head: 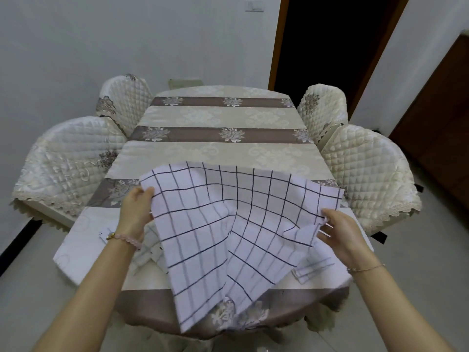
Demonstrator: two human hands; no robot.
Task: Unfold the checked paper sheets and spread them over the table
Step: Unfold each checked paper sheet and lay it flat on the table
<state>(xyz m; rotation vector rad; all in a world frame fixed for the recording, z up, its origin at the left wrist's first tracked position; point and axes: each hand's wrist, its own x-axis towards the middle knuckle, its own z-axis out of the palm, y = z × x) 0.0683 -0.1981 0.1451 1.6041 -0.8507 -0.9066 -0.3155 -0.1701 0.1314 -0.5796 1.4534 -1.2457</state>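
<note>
A white checked sheet (223, 229) with dark grid lines is held up over the near end of the table (218, 151), partly unfolded with a crease down its middle. My left hand (135, 212) pinches its left edge. My right hand (340, 235) grips its right edge. The sheet's lower corner hangs past the table's near edge. More folded checked sheets lie on the cloth: one (148, 252) under my left wrist, partly hidden by the held sheet, another (311, 269) below my right hand.
The table wears a cream and brown floral striped cloth. Quilted cream chairs stand at both sides, two on the left (68, 161) and two on the right (365, 168). A dark doorway (330, 41) opens at the back right.
</note>
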